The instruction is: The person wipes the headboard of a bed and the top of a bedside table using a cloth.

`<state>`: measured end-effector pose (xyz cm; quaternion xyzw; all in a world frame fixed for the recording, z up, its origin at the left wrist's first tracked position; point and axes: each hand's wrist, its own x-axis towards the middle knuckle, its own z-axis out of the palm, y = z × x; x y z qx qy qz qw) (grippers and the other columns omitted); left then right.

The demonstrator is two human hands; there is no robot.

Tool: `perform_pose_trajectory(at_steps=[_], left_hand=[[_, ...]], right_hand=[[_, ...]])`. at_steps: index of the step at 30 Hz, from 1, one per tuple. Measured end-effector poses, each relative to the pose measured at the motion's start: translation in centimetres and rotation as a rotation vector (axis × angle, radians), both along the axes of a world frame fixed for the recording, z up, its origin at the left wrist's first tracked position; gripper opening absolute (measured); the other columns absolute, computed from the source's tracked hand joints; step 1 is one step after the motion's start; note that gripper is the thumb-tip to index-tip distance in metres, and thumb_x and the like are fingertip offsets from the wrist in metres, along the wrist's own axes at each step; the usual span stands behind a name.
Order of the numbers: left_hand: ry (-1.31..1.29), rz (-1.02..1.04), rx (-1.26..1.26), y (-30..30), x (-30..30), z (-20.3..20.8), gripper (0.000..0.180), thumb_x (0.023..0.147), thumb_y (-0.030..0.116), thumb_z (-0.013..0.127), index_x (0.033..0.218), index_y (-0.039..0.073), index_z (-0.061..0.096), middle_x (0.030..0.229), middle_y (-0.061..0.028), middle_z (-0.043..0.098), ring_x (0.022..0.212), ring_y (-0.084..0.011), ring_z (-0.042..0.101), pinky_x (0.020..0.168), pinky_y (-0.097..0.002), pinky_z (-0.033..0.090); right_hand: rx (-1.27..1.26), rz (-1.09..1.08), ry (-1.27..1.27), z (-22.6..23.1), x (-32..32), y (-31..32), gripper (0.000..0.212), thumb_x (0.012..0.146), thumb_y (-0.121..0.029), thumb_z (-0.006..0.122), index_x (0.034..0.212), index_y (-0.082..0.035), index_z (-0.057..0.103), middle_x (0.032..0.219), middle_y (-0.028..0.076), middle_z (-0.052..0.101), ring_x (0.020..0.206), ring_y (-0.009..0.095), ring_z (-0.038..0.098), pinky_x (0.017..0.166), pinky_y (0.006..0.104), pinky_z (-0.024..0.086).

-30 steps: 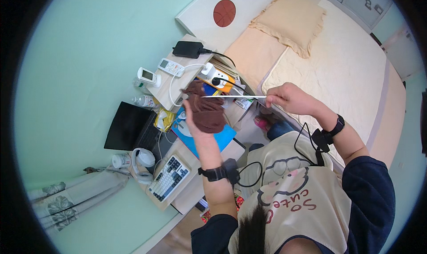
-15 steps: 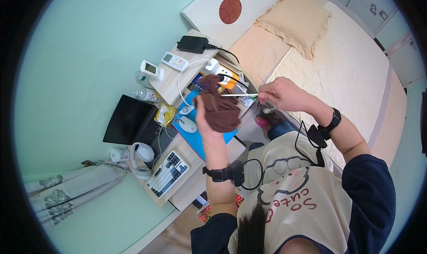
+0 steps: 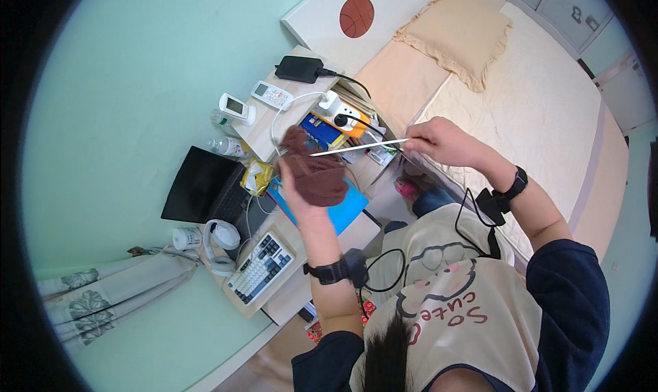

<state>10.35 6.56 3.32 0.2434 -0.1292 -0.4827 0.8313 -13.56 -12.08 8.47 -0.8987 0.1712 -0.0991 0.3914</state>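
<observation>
Holding a brown cloth (image 3: pixel 317 176) bunched in the left hand (image 3: pixel 301 193), raised off the desk (image 3: pixel 288 282) clutter. Right hand (image 3: pixel 442 141) pinches a thin white rod (image 3: pixel 356 147), tip at the cloth, probably so it reaches easily.

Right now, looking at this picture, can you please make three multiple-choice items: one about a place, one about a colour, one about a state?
1. Where do the white headphones lie?
A. on the bed
B. beside the keyboard
C. on the pillow

2. What colour is the cloth in the left hand?
A. dark brown
B. yellow
C. white

3. How does the right hand hold the thin white stick?
A. it lies loose on the desk
B. pinched at one end, tip toward the cloth
C. gripped in the middle by both hands

Answers: 1 B, they sit at the keyboard's upper-left end. 2 A, the cloth is plainly brown. 3 B, the fingers pinch the right end and the tip reaches the cloth.
</observation>
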Motion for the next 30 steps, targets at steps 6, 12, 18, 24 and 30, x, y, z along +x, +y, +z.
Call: perform_pose_trajectory(at_steps=[6,12,18,24,30], left_hand=[[-0.023,0.043,0.125,0.4,-1.8,0.1,0.052,0.1,0.043,0.049,0.138,0.008,0.047,0.134,-0.0098,0.055,0.117,-0.0258,0.056,0.099,-0.0423,0.046],[-0.05,0.001,0.176,-1.2,-5.1,-0.5,0.051,0.098,0.037,0.055,0.135,0.003,0.048,0.131,-0.0112,0.057,0.115,-0.0279,0.057,0.1,-0.0429,0.045],[-0.068,0.04,0.195,3.2,-1.1,0.3,0.043,0.094,0.021,0.06,0.13,0.001,0.05,0.125,-0.0127,0.06,0.111,-0.0265,0.06,0.096,-0.0403,0.049],[-0.188,0.022,0.375,4.2,-4.1,4.2,0.043,0.089,0.012,0.065,0.127,-0.001,0.05,0.112,-0.0106,0.063,0.098,-0.0193,0.064,0.084,-0.0327,0.053],[-0.185,0.074,0.34,5.1,-4.7,5.5,0.046,0.087,0.014,0.067,0.128,-0.001,0.05,0.112,-0.0095,0.062,0.096,-0.0181,0.063,0.082,-0.0313,0.052]], right_hand=[[0.058,-0.046,-0.066,-1.0,0.4,0.9,0.02,0.095,-0.019,0.055,0.087,-0.004,0.066,0.076,0.012,0.067,0.07,0.031,0.063,0.067,0.0374,0.049],[0.078,0.045,-0.002,-1.3,2.2,2.9,0.02,0.093,-0.023,0.055,0.088,-0.008,0.068,0.077,0.016,0.064,0.075,0.034,0.063,0.069,0.0427,0.048],[0.597,0.166,0.163,-2.6,2.1,2.7,0.05,0.102,-0.046,0.042,0.111,-0.002,0.065,0.092,0.009,0.067,0.086,0.021,0.062,0.073,0.035,0.051],[0.989,0.177,0.071,-2.0,8.9,5.1,0.064,0.099,-0.06,0.037,0.131,-0.007,0.055,0.121,0.008,0.06,0.112,0.019,0.055,0.082,0.0352,0.055],[1.704,0.258,0.108,1.5,15.6,5.8,0.042,0.098,-0.044,0.053,0.103,-0.003,0.065,0.1,0.009,0.07,0.091,0.017,0.067,0.082,0.0331,0.054]])
